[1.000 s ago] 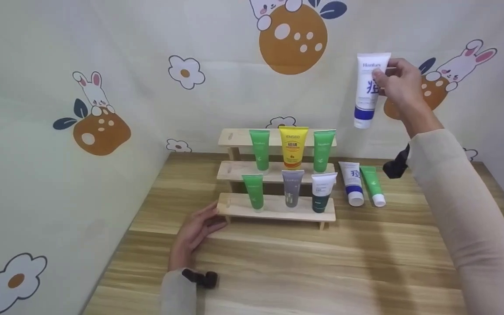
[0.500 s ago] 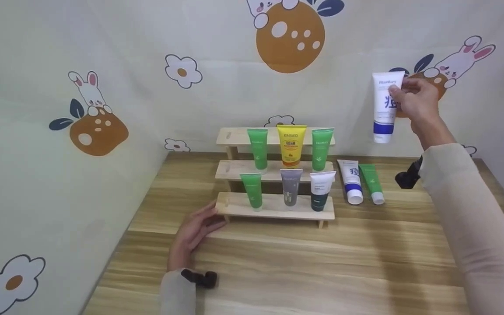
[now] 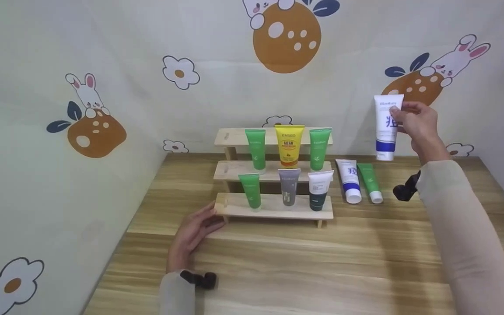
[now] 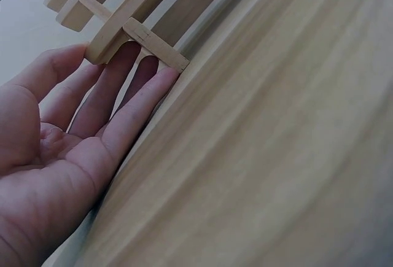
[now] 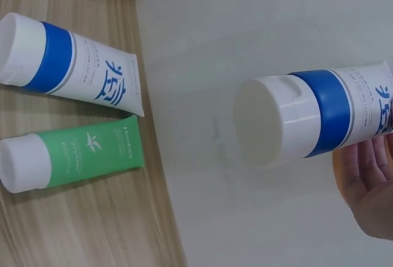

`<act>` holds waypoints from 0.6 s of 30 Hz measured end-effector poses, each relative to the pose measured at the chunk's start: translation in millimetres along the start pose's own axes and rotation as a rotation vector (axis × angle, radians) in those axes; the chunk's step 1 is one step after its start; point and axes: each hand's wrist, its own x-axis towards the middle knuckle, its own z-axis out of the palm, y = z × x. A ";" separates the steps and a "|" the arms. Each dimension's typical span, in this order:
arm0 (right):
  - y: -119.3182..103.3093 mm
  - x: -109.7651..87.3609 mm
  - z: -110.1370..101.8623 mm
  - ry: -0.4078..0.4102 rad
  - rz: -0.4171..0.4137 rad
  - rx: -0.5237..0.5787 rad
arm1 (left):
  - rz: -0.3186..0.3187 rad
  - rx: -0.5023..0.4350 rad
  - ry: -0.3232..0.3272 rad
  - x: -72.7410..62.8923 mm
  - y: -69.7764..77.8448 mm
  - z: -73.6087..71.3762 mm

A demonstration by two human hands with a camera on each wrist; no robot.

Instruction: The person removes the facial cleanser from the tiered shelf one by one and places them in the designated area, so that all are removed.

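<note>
My right hand (image 3: 418, 124) pinches a white tube with a blue band (image 3: 386, 127) between thumb and fingers, cap down, in front of the back curtain. The right wrist view shows its cap end large, with the curled fingers (image 5: 368, 169) behind it. At the lower left end of a three-tier wooden display stand (image 3: 234, 208), my left hand (image 3: 193, 229) rests its fingertips. In the left wrist view those fingers (image 4: 141, 104) are extended, touching the board's end and leg. Green tubes (image 3: 256, 148), a yellow tube (image 3: 289, 146), a grey tube (image 3: 288, 188) and a white-and-dark-green tube (image 3: 319, 190) stand on the stand.
Right of the stand, a second white tube with a blue band (image 3: 349, 179) and a green tube (image 3: 370, 183) lie on the wooden table (image 3: 278, 271). A curtain printed with rabbits and oranges (image 3: 225, 100) closes off the back and left sides.
My right hand has carried the white tube rightward and then lower, towards the table's back edge. The left hand has stayed at the stand's end.
</note>
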 end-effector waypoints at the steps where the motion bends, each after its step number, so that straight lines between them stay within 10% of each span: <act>1: 4.0 0.2 -1.2 -0.005 0.008 -0.007 | -0.002 0.001 0.001 0.2 0.0 0.2; 18: 69.0 4.3 -15.6 -0.109 0.153 -0.120 | 0.008 0.012 -0.013 0.0 0.4 -0.1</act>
